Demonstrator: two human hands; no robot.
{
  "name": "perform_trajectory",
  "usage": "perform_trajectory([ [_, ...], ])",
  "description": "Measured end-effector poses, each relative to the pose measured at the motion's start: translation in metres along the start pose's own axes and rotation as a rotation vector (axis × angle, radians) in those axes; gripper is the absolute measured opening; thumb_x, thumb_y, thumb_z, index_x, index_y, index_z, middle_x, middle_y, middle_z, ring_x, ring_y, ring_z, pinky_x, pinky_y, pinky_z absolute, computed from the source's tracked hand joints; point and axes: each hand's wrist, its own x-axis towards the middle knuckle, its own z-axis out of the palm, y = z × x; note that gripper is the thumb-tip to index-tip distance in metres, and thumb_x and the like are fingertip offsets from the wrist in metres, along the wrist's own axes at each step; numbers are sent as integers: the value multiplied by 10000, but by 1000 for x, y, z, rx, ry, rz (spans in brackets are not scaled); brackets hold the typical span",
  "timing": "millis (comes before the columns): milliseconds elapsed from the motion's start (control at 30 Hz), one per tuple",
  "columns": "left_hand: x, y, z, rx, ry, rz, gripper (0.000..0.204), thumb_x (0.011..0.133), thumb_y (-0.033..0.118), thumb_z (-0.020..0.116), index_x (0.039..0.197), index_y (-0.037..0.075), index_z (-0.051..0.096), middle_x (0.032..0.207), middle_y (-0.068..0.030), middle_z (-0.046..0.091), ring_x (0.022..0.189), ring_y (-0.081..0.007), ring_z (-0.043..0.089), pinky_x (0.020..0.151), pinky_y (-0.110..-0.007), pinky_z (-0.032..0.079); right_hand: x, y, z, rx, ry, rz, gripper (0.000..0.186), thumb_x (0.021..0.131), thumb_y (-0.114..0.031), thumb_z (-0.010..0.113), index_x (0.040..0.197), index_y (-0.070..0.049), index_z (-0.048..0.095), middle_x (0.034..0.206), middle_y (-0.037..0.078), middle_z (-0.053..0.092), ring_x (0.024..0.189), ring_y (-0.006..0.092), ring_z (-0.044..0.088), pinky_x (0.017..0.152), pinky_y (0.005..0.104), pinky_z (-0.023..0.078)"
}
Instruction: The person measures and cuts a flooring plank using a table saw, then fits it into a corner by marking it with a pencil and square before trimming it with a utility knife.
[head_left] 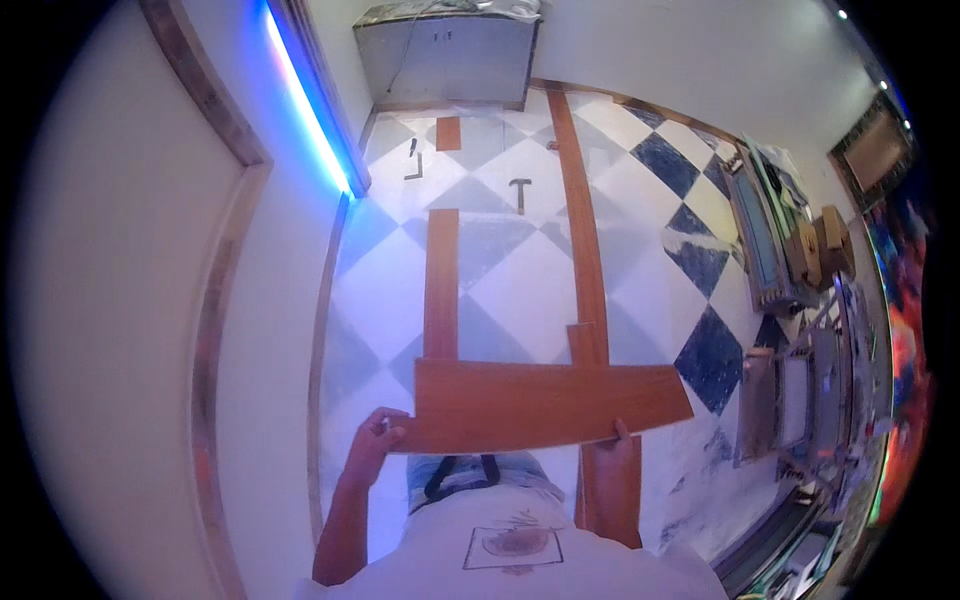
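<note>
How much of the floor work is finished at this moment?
Done: only a few wooden planks lie on the checkered floor. In hand: left hand and right hand carry a wide plank crosswise. Left: most tiles remain uncovered; a hammer waits ahead.

I see my left hand raised at waist height, fingers curled shut in a grip, bare forearm angling up from the lower edge — my right hand shows only gripping fingertips.

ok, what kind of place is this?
Probably an indoor room getting new flooring: wood planks lie on the checkered tile floor, a hammer nearby, and both hands hold another plank.
</note>
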Motion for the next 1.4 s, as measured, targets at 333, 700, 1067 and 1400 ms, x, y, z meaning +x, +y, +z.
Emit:
perform_trajectory([
  [333, 243, 53, -46, -460, 172, 74, 355, 956, 165, 679, 1270, 11, 612, 1192, -106, 687, 1118, -207, 669, 1022, -360, 513, 184, 83, 278, -147, -18, 126, 436, 1036, -108, 597, 1465, -52, 543, 1482, 124, 589, 1372, 304, 551, 1200, 518, 429],
  [700, 535, 225, -52, -326, 153, -99, 341, 1029, 295, 607, 1252, 40, 649, 1139, -100, 683, 1093, -222, 674, 964, -441, 575, 365, 126, 435, -278, 162, -2, 470, 1009, -5, 578, 1463, -100, 505, 1446, 141, 588, 1337, 353, 565, 1146, 589, 473],
  [1067, 740, 289, -54, -383, 464, -143, 399, 1053, 327, 578, 1271, 2, 658, 1195, -118, 709, 1099, -242, 683, 970, -425, 559, 596, 233, 723, -462, -52, 253, 500, 1001, 19, 580, 1474, -114, 489, 1450, 127, 586, 1350, 360, 567, 1153, 586, 472],
  [1400, 797, 317, -17, -619, 727, -245, 400, 1072, 231, 545, 1416, 27, 573, 1303, -118, 688, 1131, -241, 697, 964, -417, 582, 823, 369, 865, -709, -125, 604, 338, 1015, -22, 615, 1344, -73, 562, 1317, 128, 667, 1218, 334, 662, 1037, 562, 568],
])
